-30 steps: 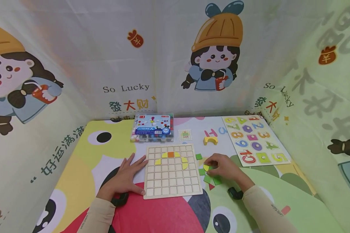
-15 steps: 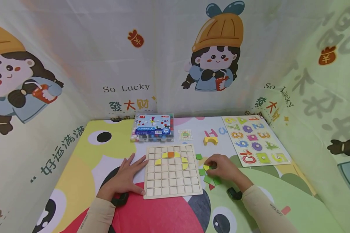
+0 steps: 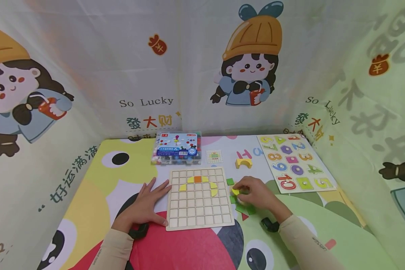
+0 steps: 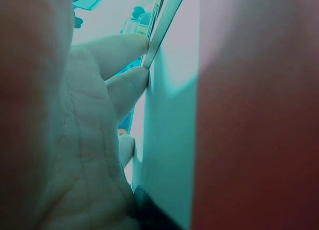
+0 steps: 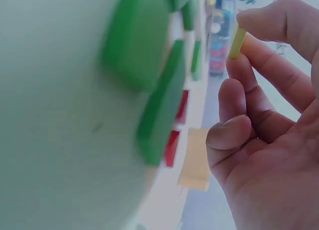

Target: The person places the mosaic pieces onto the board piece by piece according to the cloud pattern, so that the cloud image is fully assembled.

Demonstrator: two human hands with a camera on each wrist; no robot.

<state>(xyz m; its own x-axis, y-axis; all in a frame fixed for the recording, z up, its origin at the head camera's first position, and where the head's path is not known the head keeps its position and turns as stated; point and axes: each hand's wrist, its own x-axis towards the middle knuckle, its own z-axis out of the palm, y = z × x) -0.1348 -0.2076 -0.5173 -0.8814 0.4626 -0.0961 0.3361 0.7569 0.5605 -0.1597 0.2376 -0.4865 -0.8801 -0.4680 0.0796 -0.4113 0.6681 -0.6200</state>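
Note:
A square wooden grid board (image 3: 199, 221) lies flat in the middle of the head view. Set in its upper cells are several yellow curved tiles (image 3: 190, 180) and an orange square tile (image 3: 197, 179). My left hand (image 3: 143, 204) rests with spread fingers against the board's left edge; in the left wrist view the fingertips (image 4: 134, 80) meet that edge. My right hand (image 3: 256, 193) pinches a small yellow tile (image 5: 238, 42) between thumb and fingers, just right of the board. Green tiles (image 5: 137, 46) lie below and beside this hand, some partly hidden by it.
A red triangle tile (image 3: 244, 216) lies near the green ones. Behind the board are a clear plastic box (image 3: 177, 148), a small pattern card (image 3: 214, 156) and a yellow arch block (image 3: 243, 163). A number puzzle board (image 3: 295, 165) sits at the back right.
My right hand has lifted slightly and shifted left toward the board, carrying the yellow tile. The left hand has stayed at the board's edge.

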